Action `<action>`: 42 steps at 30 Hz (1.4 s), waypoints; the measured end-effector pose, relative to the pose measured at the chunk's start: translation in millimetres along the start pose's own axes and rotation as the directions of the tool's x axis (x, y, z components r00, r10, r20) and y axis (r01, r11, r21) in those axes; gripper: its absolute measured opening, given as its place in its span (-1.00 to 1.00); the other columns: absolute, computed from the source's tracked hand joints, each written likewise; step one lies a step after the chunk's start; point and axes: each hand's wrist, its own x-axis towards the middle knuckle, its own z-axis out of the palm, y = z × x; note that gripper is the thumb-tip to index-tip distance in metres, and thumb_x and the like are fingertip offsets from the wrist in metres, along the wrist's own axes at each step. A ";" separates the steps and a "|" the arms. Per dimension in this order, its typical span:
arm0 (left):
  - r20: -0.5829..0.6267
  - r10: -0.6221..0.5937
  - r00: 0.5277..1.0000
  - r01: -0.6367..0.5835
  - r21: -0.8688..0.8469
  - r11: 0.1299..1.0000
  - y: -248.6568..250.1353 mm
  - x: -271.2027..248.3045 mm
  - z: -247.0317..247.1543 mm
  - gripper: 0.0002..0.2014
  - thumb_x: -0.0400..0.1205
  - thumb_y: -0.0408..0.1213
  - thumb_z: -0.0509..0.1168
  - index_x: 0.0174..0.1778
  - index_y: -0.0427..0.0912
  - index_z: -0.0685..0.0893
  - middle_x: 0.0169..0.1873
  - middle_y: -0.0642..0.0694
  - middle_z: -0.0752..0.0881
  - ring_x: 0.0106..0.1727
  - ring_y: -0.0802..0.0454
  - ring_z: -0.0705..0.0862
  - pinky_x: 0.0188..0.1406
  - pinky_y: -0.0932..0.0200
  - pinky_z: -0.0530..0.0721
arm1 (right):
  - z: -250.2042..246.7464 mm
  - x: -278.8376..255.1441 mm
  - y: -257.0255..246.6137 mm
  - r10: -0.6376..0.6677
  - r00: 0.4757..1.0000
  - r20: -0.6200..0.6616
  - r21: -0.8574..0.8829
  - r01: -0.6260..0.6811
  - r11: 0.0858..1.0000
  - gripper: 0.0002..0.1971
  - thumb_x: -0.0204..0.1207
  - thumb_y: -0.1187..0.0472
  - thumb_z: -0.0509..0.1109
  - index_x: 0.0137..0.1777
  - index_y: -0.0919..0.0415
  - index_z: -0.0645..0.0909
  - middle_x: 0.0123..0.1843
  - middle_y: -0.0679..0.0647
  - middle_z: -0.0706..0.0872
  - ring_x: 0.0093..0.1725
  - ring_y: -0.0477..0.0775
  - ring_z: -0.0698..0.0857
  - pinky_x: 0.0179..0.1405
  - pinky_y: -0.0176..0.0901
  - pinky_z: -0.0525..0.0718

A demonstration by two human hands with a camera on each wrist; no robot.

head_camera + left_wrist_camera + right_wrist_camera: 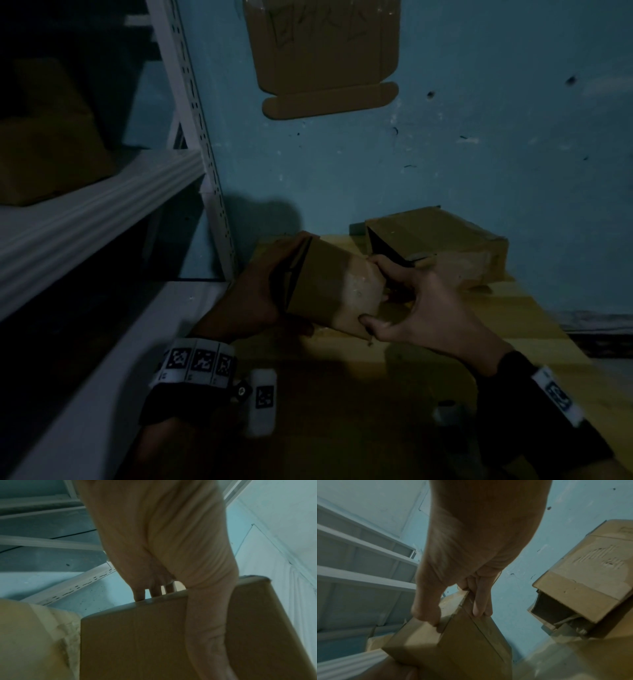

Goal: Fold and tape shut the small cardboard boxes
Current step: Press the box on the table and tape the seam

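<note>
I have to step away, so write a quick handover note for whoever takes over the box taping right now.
Left hand: grips the left end of the small cardboard box, held above the yellow table.
Right hand: thumb and fingers pinch the box's right end, where a pale tape strip crosses it.
Second cardboard box: lies on the table by the blue wall, one end open.
Done: tape on the held box's right end.
Left: flaps at its left end look unsealed; the second box needs closing. No tape roll in view.
</note>
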 end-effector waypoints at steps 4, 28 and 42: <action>0.011 0.018 1.000 -0.018 -0.013 1.000 3.0 0.3 -1.1 0.08 0.07 0.19 0.69 0.51 0.59 0.32 0.49 0.50 0.42 0.56 0.34 0.41 0.45 0.46 0.38 | -1.1 -0.9 -2.8 0.001 1.000 -0.005 -0.007 -0.001 1.000 -0.35 0.34 0.28 0.73 0.39 -0.03 0.57 0.11 -0.40 0.72 0.07 -0.45 0.73 0.02 -0.66 0.61; -0.009 -0.075 0.997 0.075 0.030 0.997 1.7 -2.0 3.0 0.15 0.11 -0.04 0.72 0.64 0.09 0.31 0.60 0.07 0.42 0.61 0.15 0.40 0.57 0.20 0.40 | 4.8 -3.1 -1.1 -0.079 0.994 -0.071 -0.076 0.073 0.994 -0.34 0.34 0.11 0.68 0.39 -0.16 0.46 0.17 -0.52 0.59 0.16 -0.62 0.62 0.05 -0.69 0.59; 0.007 -0.085 0.996 0.085 -0.042 0.995 11.8 -1.0 10.4 0.23 0.00 -0.31 0.80 0.61 -0.02 0.34 0.53 0.08 0.45 0.53 0.26 0.47 0.40 0.31 0.55 | 7.2 -3.1 11.8 -0.113 0.971 -0.211 -0.192 0.072 0.979 -0.62 0.43 0.44 0.61 0.25 0.27 0.77 -0.15 -0.28 0.75 -0.13 -0.51 0.71 -0.28 -0.64 0.61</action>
